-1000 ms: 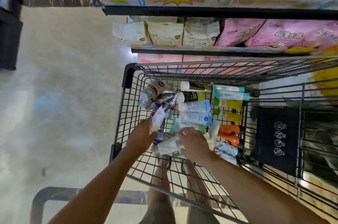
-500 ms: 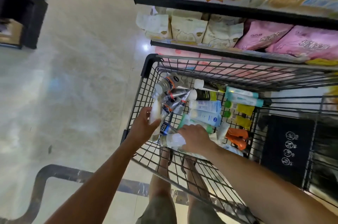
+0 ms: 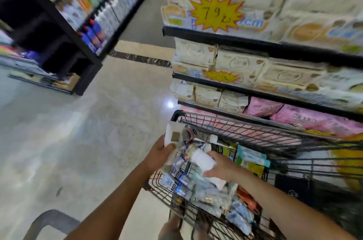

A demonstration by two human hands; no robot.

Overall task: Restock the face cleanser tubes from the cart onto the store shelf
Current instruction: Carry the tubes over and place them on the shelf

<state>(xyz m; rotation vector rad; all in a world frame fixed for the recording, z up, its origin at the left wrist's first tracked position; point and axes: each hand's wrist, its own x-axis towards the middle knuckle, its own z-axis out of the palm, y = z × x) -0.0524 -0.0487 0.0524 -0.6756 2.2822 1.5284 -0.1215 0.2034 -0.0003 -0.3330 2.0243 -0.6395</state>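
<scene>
Our left hand grips a white plastic cleanser tube, fingers curled round its lower end. It is now raised over the corner of the black wire cart; 0.5 s ago it sat low in the pile. Our right hand wraps another white capped tube, just lifted off the heap. We judge 2 tubes picked, none shelved. A yellow starburst price tag above the black shelf reads 79; the tube labels blur.

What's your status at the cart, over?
Left hand grips flat white plastic tube. Right hand grips second white tube. Both at black wire cart. No obstruction seen.
</scene>
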